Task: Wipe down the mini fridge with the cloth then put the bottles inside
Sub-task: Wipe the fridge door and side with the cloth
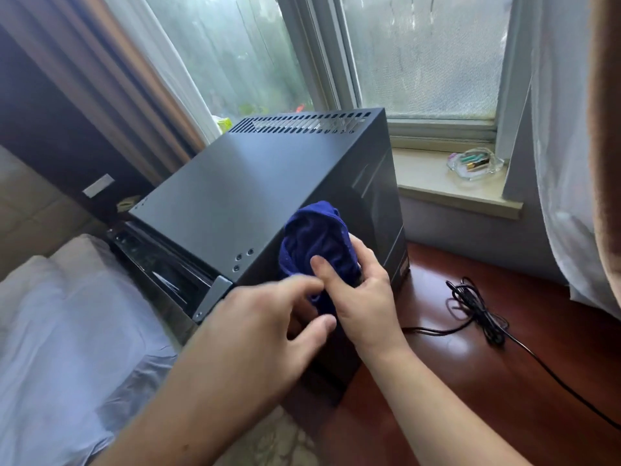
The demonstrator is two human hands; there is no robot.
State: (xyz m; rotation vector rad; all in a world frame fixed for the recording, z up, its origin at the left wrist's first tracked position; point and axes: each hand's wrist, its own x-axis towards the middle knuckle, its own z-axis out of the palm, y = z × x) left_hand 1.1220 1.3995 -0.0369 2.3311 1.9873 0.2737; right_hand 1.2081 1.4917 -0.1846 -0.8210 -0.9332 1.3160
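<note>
A black mini fridge [242, 193] stands on the wooden floor under the window, its vented back edge toward the glass. A bunched dark blue cloth [316, 240] rests against the fridge's near right top edge. My right hand [359, 294] grips the cloth, thumb pressed into it. My left hand [265, 327] is just left of it, blurred, fingers apart and reaching to the cloth's lower end; whether it holds the cloth I cannot tell. No bottles are in view.
A black power cord [477, 304] lies coiled on the red-brown floor [504, 381] to the right. A clear dish [473, 163] with small items sits on the windowsill. White bedding [67, 331] lies at left. Curtains hang at both sides.
</note>
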